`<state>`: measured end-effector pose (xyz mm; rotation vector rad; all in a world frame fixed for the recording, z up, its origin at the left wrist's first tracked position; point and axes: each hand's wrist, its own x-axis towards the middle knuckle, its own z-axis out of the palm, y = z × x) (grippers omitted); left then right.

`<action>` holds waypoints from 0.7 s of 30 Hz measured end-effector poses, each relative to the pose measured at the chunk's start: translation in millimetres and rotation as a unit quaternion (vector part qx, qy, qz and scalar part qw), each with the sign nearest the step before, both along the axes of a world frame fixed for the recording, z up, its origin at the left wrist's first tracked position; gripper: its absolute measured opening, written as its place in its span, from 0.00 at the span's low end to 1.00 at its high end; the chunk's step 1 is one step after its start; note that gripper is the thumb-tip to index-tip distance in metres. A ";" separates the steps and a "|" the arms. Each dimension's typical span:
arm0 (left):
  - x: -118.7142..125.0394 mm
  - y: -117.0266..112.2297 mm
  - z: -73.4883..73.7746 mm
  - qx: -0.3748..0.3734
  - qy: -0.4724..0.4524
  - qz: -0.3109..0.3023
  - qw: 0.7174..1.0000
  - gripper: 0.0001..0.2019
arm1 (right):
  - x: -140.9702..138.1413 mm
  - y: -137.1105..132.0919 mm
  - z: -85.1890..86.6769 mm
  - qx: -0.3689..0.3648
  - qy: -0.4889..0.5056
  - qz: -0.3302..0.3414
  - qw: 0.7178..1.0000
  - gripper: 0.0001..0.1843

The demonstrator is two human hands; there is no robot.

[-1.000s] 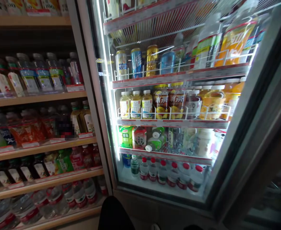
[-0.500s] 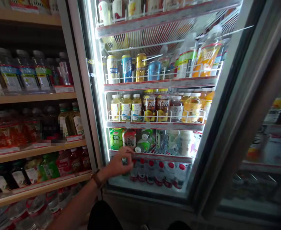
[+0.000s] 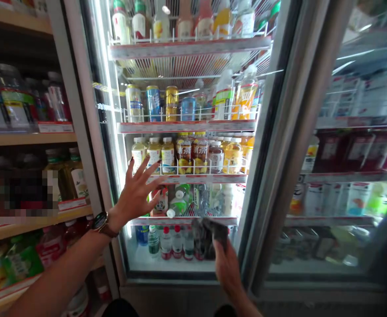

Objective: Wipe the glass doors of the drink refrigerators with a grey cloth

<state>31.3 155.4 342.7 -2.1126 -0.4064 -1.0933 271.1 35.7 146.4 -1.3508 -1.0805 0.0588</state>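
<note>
My left hand [image 3: 136, 193] is raised in front of the lit cooler's glass door [image 3: 180, 259], fingers spread wide, holding nothing. I cannot tell whether its fingertips touch the glass. A watch [image 3: 100, 221] is on that wrist. Lower and to the right, my right hand [image 3: 226, 262] grips a dark grey cloth [image 3: 208, 237], which hangs before the lower shelf and covers part of the bottles there. Behind the left hand stand tea bottles [image 3: 167, 154] with white caps. Green bottles [image 3: 180, 202] lie on their sides one shelf below.
Wooden shelves [image 3: 28, 138] with drink bottles rise at the left. Cans [image 3: 153, 103] and juice bottles [image 3: 244, 99] fill the upper cooler shelves. A metal door frame [image 3: 289, 145] runs down the right, beside another stocked cooler. Small bottles [image 3: 177, 242] stand at the bottom.
My left hand has risen and moved left, its curled fingers now spread. My right hand has come into view with the cloth. The view has turned to the right.
</note>
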 end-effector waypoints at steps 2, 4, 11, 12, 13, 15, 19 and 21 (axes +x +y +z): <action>4.3 22.6 -2.1 0.012 -0.014 0.006 1.000 0.25 | 21.4 23.1 70.2 0.150 -0.083 -0.031 0.985 0.31; 11.5 42.1 -6.0 0.019 -0.028 0.014 0.999 0.28 | 30.2 49.0 117.2 0.194 -0.226 -0.062 0.953 0.32; 24.3 85.9 -52.4 0.041 -0.024 0.039 0.998 0.31 | 19.3 110.4 20.7 0.003 -0.558 -0.056 0.828 0.39; 23.4 88.2 -56.8 0.045 -0.020 0.037 0.998 0.31 | 21.5 111.1 7.9 -0.002 -0.584 -0.041 0.811 0.38; 22.3 89.5 -59.4 0.049 -0.018 0.036 0.998 0.32 | 25.3 111.1 5.4 -0.002 -0.601 -0.036 0.798 0.38; 20.2 90.2 -60.5 0.054 -0.016 0.035 0.998 0.32 | 36.1 112.7 33.4 0.008 -0.610 -0.056 0.791 0.38; 18.5 89.8 -58.7 0.055 0.003 0.025 0.998 0.32 | 55.9 129.7 154.4 0.074 -0.526 -0.182 0.827 0.40; 18.3 90.2 -60.3 0.052 0.010 0.019 0.998 0.32 | 55.6 139.2 187.7 0.110 -0.495 -0.220 0.833 0.40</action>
